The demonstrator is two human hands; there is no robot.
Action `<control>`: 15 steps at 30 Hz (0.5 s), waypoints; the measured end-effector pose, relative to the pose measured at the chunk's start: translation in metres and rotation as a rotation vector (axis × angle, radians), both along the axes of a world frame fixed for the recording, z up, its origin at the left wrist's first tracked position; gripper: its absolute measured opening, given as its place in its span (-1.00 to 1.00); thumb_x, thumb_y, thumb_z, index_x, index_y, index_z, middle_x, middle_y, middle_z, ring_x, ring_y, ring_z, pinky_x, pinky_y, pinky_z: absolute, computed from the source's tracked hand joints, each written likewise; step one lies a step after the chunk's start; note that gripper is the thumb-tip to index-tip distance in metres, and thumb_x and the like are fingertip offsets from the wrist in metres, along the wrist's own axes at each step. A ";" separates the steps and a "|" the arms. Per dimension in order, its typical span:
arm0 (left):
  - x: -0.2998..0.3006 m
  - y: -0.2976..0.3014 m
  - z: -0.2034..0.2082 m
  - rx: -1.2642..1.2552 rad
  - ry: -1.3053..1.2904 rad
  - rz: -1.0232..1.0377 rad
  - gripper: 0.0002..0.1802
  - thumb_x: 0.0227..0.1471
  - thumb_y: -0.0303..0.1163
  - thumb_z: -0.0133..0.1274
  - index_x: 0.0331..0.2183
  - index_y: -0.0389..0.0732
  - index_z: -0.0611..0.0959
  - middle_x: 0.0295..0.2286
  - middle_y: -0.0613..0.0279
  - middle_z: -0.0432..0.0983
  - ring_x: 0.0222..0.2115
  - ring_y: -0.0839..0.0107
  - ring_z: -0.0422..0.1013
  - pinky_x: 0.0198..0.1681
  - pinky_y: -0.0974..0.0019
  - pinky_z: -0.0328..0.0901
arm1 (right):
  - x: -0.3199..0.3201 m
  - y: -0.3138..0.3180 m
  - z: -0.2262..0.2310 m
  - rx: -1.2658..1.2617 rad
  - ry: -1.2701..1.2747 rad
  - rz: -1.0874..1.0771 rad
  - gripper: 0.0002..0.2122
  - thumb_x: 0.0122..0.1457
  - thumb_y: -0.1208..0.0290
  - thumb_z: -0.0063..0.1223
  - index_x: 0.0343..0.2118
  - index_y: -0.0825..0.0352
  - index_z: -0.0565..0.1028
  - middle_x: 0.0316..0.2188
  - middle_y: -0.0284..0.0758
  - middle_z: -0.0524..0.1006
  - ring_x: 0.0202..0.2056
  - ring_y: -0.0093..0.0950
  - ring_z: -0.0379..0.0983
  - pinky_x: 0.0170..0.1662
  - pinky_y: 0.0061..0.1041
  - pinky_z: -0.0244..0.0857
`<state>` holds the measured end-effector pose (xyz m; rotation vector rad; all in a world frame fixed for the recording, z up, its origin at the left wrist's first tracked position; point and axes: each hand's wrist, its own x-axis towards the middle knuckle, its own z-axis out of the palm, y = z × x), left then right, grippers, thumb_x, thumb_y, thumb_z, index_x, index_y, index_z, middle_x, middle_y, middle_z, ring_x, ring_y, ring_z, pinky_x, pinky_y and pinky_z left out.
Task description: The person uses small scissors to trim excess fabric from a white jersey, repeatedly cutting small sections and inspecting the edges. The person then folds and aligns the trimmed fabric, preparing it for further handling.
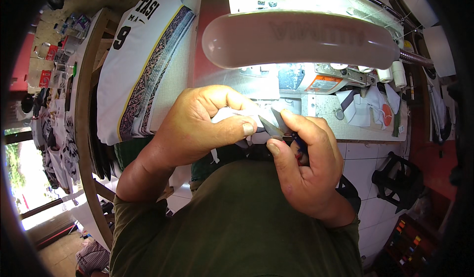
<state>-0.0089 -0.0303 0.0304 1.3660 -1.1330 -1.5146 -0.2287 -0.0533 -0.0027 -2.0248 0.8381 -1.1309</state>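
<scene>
In front of my chest, both hands are raised at the edge of the sewing table. My left hand (210, 119) pinches a small piece of white cloth (224, 114) between thumb and fingers. My right hand (313, 161) is closed round a pair of thread snips (270, 128), their pointed metal blades angled up and left, right beside the cloth. Part of a dark blue handle shows inside the right palm. Whether the blades touch the cloth I cannot tell. Just beyond my hands stands the sewing machine (323, 82), brightly lit.
A tube-shaped lamp (296, 37) on a bendable arm hangs over the machine. Folded white jerseys (131, 69) with a patterned border lie stacked at the left. Cloth scraps (368, 109) and a small round metal piece (339, 114) rest at the right. A black stool (402, 178) stands on the tiled floor.
</scene>
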 end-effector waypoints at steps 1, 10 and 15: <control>0.000 0.000 0.000 -0.021 -0.001 -0.007 -0.84 0.13 -0.47 0.22 -0.25 -0.34 0.69 -0.37 0.31 0.62 -0.36 0.64 0.48 -0.28 0.48 0.40 | 0.001 0.000 0.000 -0.006 -0.004 -0.006 -0.64 0.12 0.59 0.29 -0.01 0.45 0.51 -0.28 -0.12 0.57 -0.40 -0.37 0.54 -0.38 -0.47 0.44; -0.004 0.001 -0.004 -0.038 0.038 0.025 -0.86 0.15 -0.46 0.20 -0.28 -0.33 0.68 -0.39 0.32 0.62 -0.39 0.64 0.47 -0.30 0.47 0.39 | 0.002 -0.001 -0.010 -0.004 -0.079 -0.024 -0.64 0.12 0.60 0.30 -0.01 0.45 0.51 -0.29 -0.16 0.55 -0.42 -0.43 0.49 -0.37 -0.53 0.40; -0.002 0.000 -0.002 -0.048 -0.055 -0.024 -0.87 0.14 -0.46 0.19 -0.28 -0.33 0.69 -0.41 0.33 0.61 -0.40 0.65 0.46 -0.31 0.48 0.38 | 0.006 -0.004 -0.014 -0.006 -0.163 -0.030 -0.64 0.12 0.60 0.31 0.00 0.45 0.52 -0.28 -0.18 0.54 -0.40 -0.47 0.48 -0.33 -0.53 0.40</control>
